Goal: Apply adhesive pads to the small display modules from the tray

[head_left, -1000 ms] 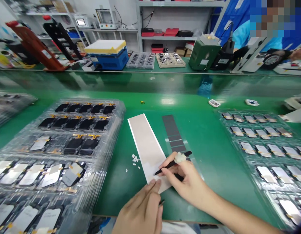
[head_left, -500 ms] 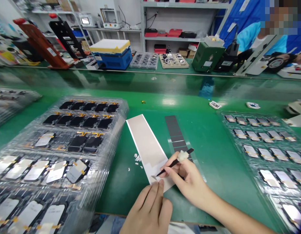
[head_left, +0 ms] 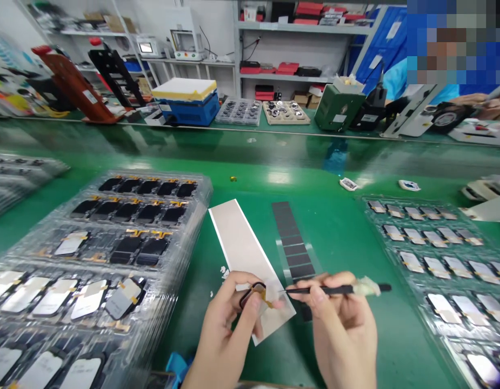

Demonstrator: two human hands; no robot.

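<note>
My left hand [head_left: 227,324] pinches a small display module [head_left: 250,294] with a dark rim and a gold flex cable, fingers partly covering it. Black tweezers [head_left: 334,290] lie level in my right hand [head_left: 345,324], a pale wad wrapped round their rear part. Their tips point at the module's right side; whether they grip anything is too small to tell. Beneath both lies a beige sheet [head_left: 239,232] with white edges. To its right is a clear strip bearing dark grey stickers [head_left: 288,227], its near end partly hidden by my right hand.
Stacked clear trays [head_left: 185,237] of display modules stand left, and another tray [head_left: 391,251] of modules lies right. White scraps [head_left: 224,272] rest beside the sheet. A blue box [head_left: 188,108] and a green box [head_left: 339,105] stand at the back; a person sits far right.
My left hand has left the sheet and now holds up a display module. My right hand has moved right, and the tweezers have swung from slanting down to nearly level, off the sheet.
</note>
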